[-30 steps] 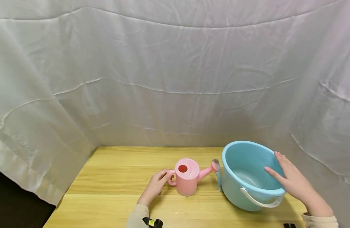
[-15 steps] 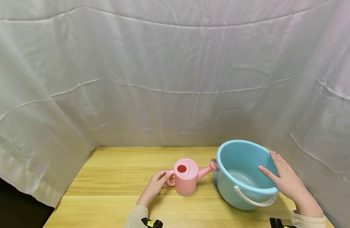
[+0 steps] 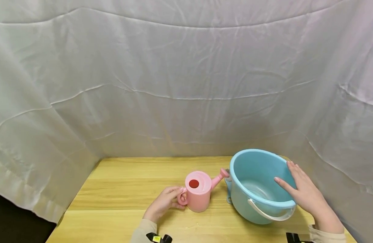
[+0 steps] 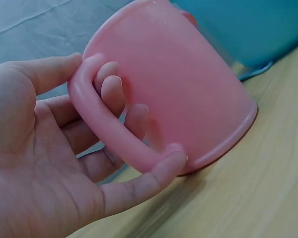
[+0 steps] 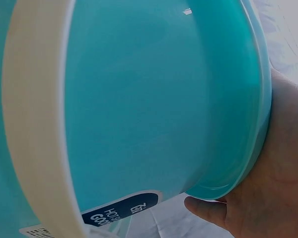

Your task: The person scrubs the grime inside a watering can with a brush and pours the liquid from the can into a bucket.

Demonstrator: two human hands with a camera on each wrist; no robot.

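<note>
My left hand (image 3: 164, 203) grips the handle of a pink watering can (image 3: 198, 201), its fingers through the loop and the thumb on top in the left wrist view. Whether the can's base touches the table I cannot tell. Its spout points right, the rose close to the left side of a light-blue bucket (image 3: 250, 207). My right hand (image 3: 308, 194) holds the bucket's right rim, thumb inside and fingers along the outside. A white bail handle (image 5: 37, 114) hangs down the bucket's near side.
A narrow light-blue piece (image 3: 228, 192) with a grey, bristly-looking top stands at the bucket's left, partly hidden. The wooden table (image 3: 122, 189) ends at grey cloth (image 3: 180, 118) behind, with more cloth on both sides.
The right hand and the bucket have shifted left toward the watering can, then stayed there. The can has since come slightly nearer to me, with its spout end raised a little.
</note>
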